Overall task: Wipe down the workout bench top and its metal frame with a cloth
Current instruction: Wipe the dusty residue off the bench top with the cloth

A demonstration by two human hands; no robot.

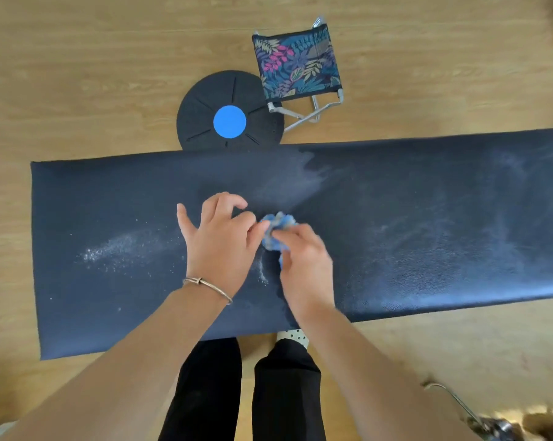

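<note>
Blue cloth (276, 232), bunched into a small crumpled wad, lies on the workout bench top (428, 224) near its middle, between the two hands. Right hand (304, 262) sits over the near side of the cloth, fingers curled down onto it and gripping; this hand is motion-blurred. Left hand (218, 237) is just left of the cloth, palm down, thumb splayed out to the left, fingers bent. Its fingertips meet the cloth's left edge; cannot tell whether they pinch it or only touch. Both forearms reach in from the near edge, bare. Thin bracelet (205, 284) on the left wrist.

Bench top: dark navy, leather-grain padding, running left to right across the view. White powder (119, 249) scattered on the left part, a thin line of it just below the cloth. Hazy smears across the right half.

Beyond the bench on the wood floor (78, 74): black balance board (202, 122) with a blue centre, and a folding stool (297, 65) in leaf-print fabric, touching or overlapping it.
</note>
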